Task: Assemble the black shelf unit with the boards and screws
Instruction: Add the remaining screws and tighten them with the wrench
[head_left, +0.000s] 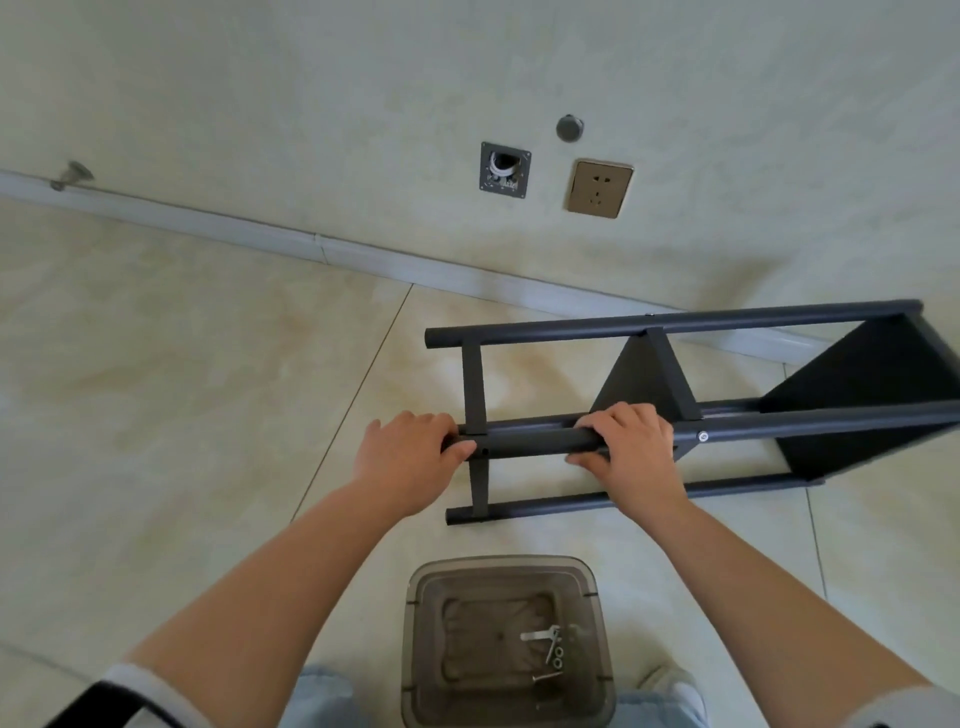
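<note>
I see both hands curled round the near top tube of the shelf unit lying on the floor, left hand at its end, right hand just beside the fitted screw; likely repositioning, next needs screws from the bin below my wrists.

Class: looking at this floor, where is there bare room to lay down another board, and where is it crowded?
Free: the tiled floor left of the shelf frame, up to the skirting board. Crowded: nearest the person, the clear bin of screws; both the left hand and right hand grip the frame's tube.
</note>
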